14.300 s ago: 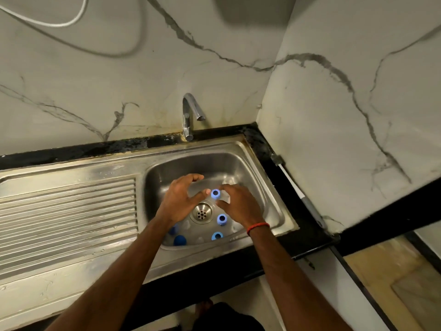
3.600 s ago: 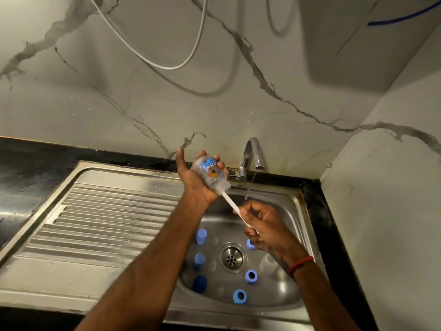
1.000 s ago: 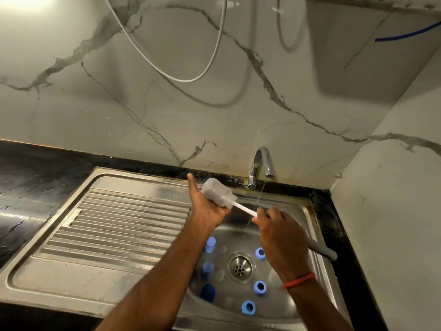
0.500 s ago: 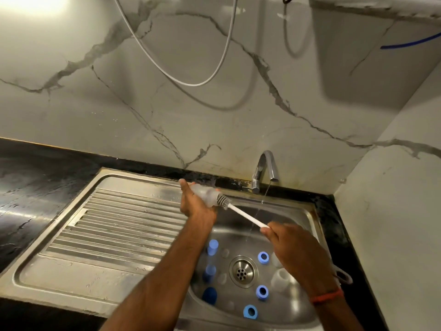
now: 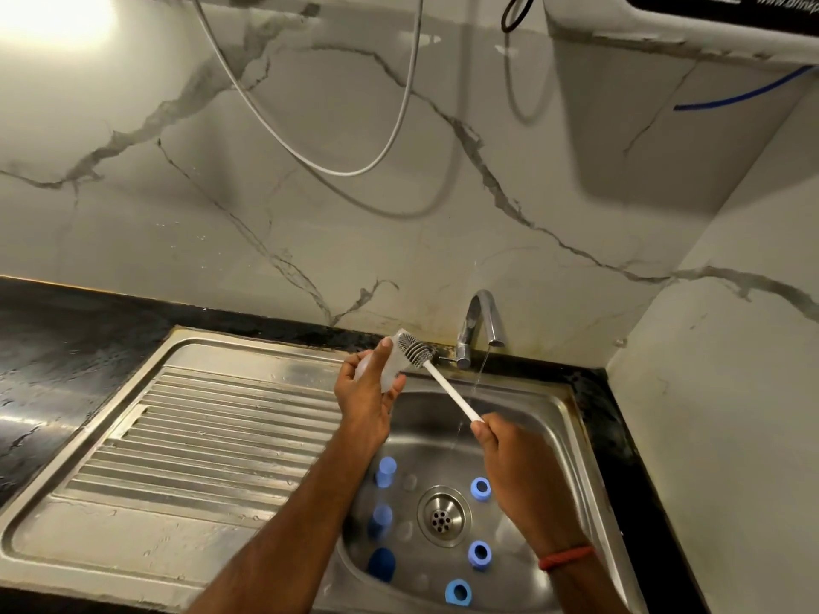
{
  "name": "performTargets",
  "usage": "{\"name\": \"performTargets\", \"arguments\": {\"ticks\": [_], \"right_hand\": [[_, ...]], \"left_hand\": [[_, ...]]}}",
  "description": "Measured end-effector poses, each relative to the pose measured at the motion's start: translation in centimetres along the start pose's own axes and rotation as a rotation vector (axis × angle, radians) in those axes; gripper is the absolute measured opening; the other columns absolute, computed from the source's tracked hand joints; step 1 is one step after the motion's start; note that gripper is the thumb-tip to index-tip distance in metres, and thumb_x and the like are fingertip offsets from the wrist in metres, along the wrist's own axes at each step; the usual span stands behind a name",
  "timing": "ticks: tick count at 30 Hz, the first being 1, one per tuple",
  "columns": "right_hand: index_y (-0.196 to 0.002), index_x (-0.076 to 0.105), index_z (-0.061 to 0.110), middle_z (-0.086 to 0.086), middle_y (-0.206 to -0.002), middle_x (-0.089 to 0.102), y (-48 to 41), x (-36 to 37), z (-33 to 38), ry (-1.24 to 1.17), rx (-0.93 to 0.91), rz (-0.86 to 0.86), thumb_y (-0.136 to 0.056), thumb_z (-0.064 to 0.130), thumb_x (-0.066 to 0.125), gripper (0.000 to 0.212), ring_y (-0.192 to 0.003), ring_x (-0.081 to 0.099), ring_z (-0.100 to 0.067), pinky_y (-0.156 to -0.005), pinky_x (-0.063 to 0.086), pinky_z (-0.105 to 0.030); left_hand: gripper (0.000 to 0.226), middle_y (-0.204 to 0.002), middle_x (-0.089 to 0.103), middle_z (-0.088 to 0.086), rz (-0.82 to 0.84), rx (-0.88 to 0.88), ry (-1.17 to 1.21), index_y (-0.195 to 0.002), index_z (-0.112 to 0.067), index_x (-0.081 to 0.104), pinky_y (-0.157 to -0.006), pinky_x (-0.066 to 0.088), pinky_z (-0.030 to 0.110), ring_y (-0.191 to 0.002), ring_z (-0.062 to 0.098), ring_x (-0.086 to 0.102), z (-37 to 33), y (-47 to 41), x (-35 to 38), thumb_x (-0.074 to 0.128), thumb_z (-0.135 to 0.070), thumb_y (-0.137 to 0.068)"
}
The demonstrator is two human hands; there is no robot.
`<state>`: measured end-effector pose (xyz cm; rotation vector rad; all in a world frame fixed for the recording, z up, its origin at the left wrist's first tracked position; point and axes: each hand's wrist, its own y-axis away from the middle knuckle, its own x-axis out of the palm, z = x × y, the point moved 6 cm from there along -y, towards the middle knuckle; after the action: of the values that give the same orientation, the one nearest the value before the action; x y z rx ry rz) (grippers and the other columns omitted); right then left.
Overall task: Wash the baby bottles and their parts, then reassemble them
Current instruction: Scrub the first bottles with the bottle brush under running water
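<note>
Two grips: left fingers (image 5: 384, 348) round bottle (image 5: 394, 366), right fingers (image 5: 484, 432) round brush (image 5: 447, 388).

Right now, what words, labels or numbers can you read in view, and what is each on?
"www.drinkp": white letters on the black strip of the white appliance at top right, cut off by the frame edge.
Bottle in the left hand and brush in the right hand: no print shows.
Nothing else carries text.

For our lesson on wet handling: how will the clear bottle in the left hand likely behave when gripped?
Probably slippery: the clear bottle looks like smooth plastic by a running tap. Likely light: the left hand alone holds it up. Seemingly rigid: it shows no dent in that grip.
</note>
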<state>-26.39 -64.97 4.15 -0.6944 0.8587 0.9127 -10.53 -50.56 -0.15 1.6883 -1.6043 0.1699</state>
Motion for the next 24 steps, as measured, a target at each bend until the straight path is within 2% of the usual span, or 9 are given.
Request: {"name": "performTargets", "arguments": {"ticks": [3,5,7,9,12,13,16,19,24], "right_hand": [[-0.091,0.062,0.024,0.010,-0.065,0.048,-0.8,-0.5,1.0,0.112,-0.045,-0.100,-0.104,0.039,0.042,0.028,-0.056,0.045,-0.004,-0.048,0.027,-0.016],[-0.091,0.062,0.021,0.009,-0.067,0.050,-0.8,-0.5,1.5,0.135,-0.083,-0.140,-0.103,0.040,0.043,0.030,-0.057,0.046,-0.007,-0.048,0.026,-0.016],[-0.095,0.063,0.021,0.009,-0.070,0.052,-0.4,-0.1,1.4,0.131,-0.109,-0.145,-0.103,0.039,0.043,0.027,-0.059,0.048,-0.008,-0.047,0.027,-0.016],[-0.100,0.063,0.022,0.009,-0.071,0.053,0.3,0.2,0.3,0.121,-0.125,-0.112,-0.103,0.041,0.039,0.031,-0.060,0.050,-0.009,-0.048,0.031,-0.017],[-0.100,0.063,0.022,0.008,-0.070,0.053,1.0,0.3,-1.2,0.110,-0.144,-0.087,-0.098,0.053,0.023,0.051,-0.061,0.052,-0.009,-0.051,0.042,-0.021],[-0.101,0.064,0.022,0.008,-0.070,0.054,0.9,0.3,-1.1,0.094,-0.155,-0.102,-0.099,0.052,0.025,0.049,-0.061,0.053,-0.008,-0.051,0.044,-0.022],[-0.100,0.067,0.019,0.008,-0.070,0.055,0.0,0.4,1.2,0.078,-0.201,-0.174,-0.102,0.039,0.042,0.031,-0.059,0.054,-0.007,-0.050,0.048,-0.025],[-0.098,0.065,0.020,0.008,-0.069,0.054,-0.6,0.1,2.2,0.100,-0.188,-0.192,-0.103,0.039,0.043,0.029,-0.059,0.053,-0.008,-0.051,0.048,-0.027],[-0.106,0.068,0.018,0.011,-0.062,0.045,2.0,-0.8,0.5,0.077,-0.211,-0.219,-0.099,0.043,0.035,0.042,-0.048,0.046,-0.007,-0.040,0.034,-0.017]], "left_hand": [[0.037,-0.113,0.066,0.013,0.055,0.037,-0.027,-0.104,-0.010,0.056,-0.072,0.063,0.039,-0.103,0.028,0.068,-0.2,-0.2,0.1,0.083,-0.020,-0.081],[0.030,-0.112,0.064,0.012,0.092,0.059,-0.063,-0.102,-0.010,0.057,-0.072,0.064,0.044,-0.099,0.027,0.068,-0.4,-0.2,0.1,0.079,-0.022,-0.085],[0.021,-0.110,0.064,0.012,0.110,0.090,-0.132,-0.102,-0.014,0.062,-0.068,0.063,0.042,-0.092,0.028,0.068,-0.7,-0.1,0.1,0.072,-0.029,-0.091],[0.020,-0.110,0.066,0.017,0.101,0.093,-0.144,-0.104,-0.017,0.066,-0.061,0.060,0.038,-0.086,0.030,0.068,-1.1,-0.3,-0.3,0.068,-0.034,-0.094],[0.024,-0.112,0.068,0.019,0.063,0.067,-0.134,-0.107,-0.017,0.070,-0.065,0.060,0.039,-0.098,0.038,0.070,-1.8,-0.5,-1.4,0.070,-0.036,-0.093],[0.028,-0.113,0.069,0.019,0.061,0.065,-0.154,-0.109,-0.015,0.070,-0.064,0.060,0.039,-0.099,0.039,0.071,-1.8,-0.5,-1.7,0.071,-0.037,-0.092],[0.034,-0.110,0.070,0.022,0.083,0.055,-0.238,-0.110,-0.012,0.071,-0.054,0.058,0.032,-0.087,0.033,0.071,-0.6,0.6,-1.4,0.073,-0.039,-0.090],[0.039,-0.107,0.069,0.023,0.077,0.031,-0.234,-0.107,-0.012,0.071,-0.050,0.055,0.029,-0.079,0.030,0.069,0.3,1.5,-0.8,0.074,-0.045,-0.086],[0.042,-0.102,0.070,0.024,0.015,-0.050,-0.145,-0.105,-0.008,0.069,-0.044,0.053,0.024,-0.058,0.021,0.064,-1.2,1.5,-1.5,0.073,-0.046,-0.087]]}}
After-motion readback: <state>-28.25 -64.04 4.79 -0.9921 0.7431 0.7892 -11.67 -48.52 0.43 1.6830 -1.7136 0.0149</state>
